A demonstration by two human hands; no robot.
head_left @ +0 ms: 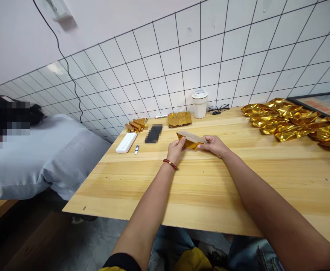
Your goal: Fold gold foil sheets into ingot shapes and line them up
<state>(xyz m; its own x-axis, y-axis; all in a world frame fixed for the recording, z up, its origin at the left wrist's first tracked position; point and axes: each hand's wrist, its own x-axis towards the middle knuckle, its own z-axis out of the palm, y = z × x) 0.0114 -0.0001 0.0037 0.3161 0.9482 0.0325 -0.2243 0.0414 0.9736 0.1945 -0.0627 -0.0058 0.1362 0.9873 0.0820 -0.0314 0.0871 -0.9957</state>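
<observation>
Between my two hands is a sheet of gold foil paper (pixel 192 142), folded, with a dull brownish side facing up and the shiny gold side toward me. My left hand (pixel 176 148) pinches its left end, thumb on top; a beaded bracelet circles that wrist. At the other end, my right hand (pixel 215 145) grips the paper with thumb and fingers. The paper is held just above the wooden table (pixel 198 188). A flat stack of gold paper (pixel 179 119) lies behind my hands. To the right spread several folded shiny gold foil pieces (pixel 283 120) in rows.
Left of my hands lie a white case (pixel 126 142), a small blue-and-white tube (pixel 137 149), a dark blurred phone-like slab (pixel 154 134) and gold strips (pixel 136 125). By the tiled wall stand a white lidded cup (pixel 200 103) and glasses (pixel 219 109). Another person (pixel 49 150) sits at left.
</observation>
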